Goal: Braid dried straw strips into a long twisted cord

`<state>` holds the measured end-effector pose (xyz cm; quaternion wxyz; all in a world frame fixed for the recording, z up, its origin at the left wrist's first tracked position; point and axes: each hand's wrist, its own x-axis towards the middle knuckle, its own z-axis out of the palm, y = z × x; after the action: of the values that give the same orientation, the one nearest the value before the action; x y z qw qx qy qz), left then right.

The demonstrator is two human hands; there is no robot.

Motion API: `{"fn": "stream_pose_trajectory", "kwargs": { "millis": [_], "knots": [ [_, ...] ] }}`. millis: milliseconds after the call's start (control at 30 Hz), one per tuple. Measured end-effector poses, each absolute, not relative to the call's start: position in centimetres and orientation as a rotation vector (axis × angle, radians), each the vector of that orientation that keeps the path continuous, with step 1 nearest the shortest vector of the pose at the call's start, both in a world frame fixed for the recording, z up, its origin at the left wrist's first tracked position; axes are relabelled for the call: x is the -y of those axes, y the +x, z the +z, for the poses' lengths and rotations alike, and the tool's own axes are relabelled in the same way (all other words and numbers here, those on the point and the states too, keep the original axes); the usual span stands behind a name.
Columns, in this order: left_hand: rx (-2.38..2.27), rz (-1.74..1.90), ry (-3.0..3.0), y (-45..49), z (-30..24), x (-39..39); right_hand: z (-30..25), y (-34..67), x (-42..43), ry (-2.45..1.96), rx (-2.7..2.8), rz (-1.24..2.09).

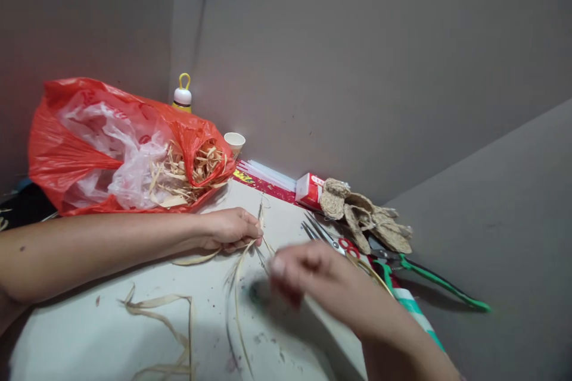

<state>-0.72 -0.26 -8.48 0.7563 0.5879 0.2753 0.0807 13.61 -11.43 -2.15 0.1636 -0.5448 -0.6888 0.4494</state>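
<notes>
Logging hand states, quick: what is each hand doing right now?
Left hand: closed, pinching the dried straw strips.
Right hand: too blurred; cannot tell whether it is open, closed or gripping anything.

Home craft corner
Plain grey walls (357, 59) meet behind a white table (89, 339) strewn with dried leaf strips (161, 309), scissors (330, 238) and a red bag (89, 137), upper left.
</notes>
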Motion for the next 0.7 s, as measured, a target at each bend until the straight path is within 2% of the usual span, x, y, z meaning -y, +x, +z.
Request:
{"fn": "stream_pose_trajectory", "kwargs": {
  "millis": [67,100,300,533,700],
  "knots": [
    [-0.562,0.162,1.264,-0.8,-8.4,0.1,-3.7,15.6,9.1,-1.752,1.575,0.887],
    [-0.546,0.158,1.261,-0.8,-8.4,0.0,-4.6,16.1,8.2,-1.779,1.476,0.875],
    [-0.503,0.135,1.34,-1.0,-7.8,0.1,-7.3,15.2,7.0,-1.49,1.216,1.58],
    [-0.525,0.12,1.626,-1.3,-8.1,-0.6,-7.9,15.4,7.1,-1.5,1.242,1.594],
    [-0.513,0.099,2.022,-1.4,-8.4,-1.7,-8.2,15.3,6.8,-1.452,1.104,1.791]
  ]
}}
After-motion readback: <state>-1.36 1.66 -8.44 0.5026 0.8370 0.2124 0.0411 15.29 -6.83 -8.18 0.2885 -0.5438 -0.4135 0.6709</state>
